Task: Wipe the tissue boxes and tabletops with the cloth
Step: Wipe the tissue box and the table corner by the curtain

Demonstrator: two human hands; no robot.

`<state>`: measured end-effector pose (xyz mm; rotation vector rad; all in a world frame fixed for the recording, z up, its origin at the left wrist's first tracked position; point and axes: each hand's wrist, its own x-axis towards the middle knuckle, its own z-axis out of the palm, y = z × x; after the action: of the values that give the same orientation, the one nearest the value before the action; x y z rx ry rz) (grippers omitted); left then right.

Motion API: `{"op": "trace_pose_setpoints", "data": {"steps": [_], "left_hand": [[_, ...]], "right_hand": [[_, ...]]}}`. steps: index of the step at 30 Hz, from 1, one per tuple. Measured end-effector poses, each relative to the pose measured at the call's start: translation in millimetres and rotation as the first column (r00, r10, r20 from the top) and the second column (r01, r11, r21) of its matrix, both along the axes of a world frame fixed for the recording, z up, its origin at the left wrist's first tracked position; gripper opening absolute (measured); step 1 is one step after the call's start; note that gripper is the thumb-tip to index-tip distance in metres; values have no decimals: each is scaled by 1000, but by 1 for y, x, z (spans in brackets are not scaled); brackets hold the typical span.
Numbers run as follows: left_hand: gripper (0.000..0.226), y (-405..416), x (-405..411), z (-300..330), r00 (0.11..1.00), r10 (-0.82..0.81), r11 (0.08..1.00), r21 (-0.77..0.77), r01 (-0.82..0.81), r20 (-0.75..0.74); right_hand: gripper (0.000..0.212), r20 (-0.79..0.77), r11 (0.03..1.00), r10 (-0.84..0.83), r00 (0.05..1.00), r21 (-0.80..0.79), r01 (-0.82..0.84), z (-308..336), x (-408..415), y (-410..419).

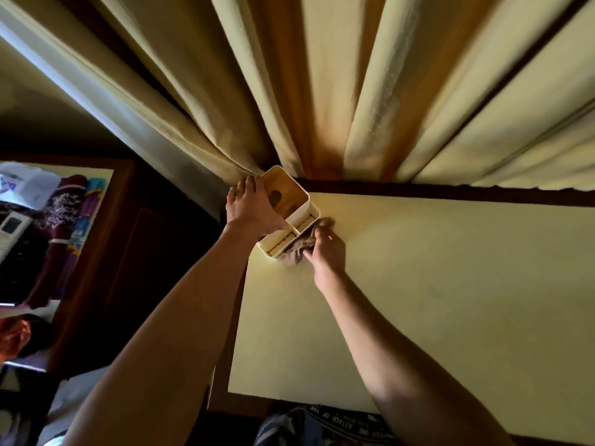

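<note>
Beige curtain (322, 91) hangs behind the cream tabletop (434, 300). White tissue box (286, 207) with wood lid sits at the table's far-left corner, against the curtain. Left hand (249, 210) grips the box's left side, fingers curled over it. Right hand (326, 249) pinches the brown cloth (302, 244), pressed to the box's right wall.
</note>
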<state>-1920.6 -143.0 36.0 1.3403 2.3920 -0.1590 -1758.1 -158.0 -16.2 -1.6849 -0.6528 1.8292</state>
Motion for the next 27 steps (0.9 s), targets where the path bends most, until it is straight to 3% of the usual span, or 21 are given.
{"op": "trace_pose_setpoints", "data": {"steps": [3,4,8,11,15,16,19,20,22,25,27], "left_hand": [[140,2,-1,3,998,-55,998,-23,54,-11],[140,3,-4,4,997,-76,997,-31,76,-3],[141,-1,-12,6,988,-153,988,-20,153,10],[142,-5,-13,8,985,-171,985,11,171,-3],[146,-11,-12,8,978,-203,977,52,206,-54],[146,-13,-14,7,976,-205,975,71,209,-69],[146,-17,-25,9,977,-197,972,114,205,-76],[146,-18,-30,11,979,-192,972,120,200,-70],[147,-20,-44,19,984,-170,974,142,177,-59],[147,-21,-58,31,991,-129,975,174,135,-42],[145,-25,-66,37,994,-109,977,182,111,-20]], "right_hand": [[8,-163,979,-105,981,-192,73,5,12,-14],[7,-137,978,-99,986,-194,71,9,20,-14],[28,74,997,-69,995,48,65,19,39,-2],[27,262,958,9,965,275,-83,33,35,9],[26,715,691,50,697,479,-541,35,30,7],[27,777,632,61,626,456,-627,33,31,2],[31,864,502,299,404,218,-837,22,31,-17],[30,870,471,330,366,184,-863,16,31,-23],[28,878,459,268,396,245,-854,3,26,-31],[51,882,392,188,433,337,-856,-22,17,-37],[65,900,353,256,352,251,-901,-42,13,-42]]}}
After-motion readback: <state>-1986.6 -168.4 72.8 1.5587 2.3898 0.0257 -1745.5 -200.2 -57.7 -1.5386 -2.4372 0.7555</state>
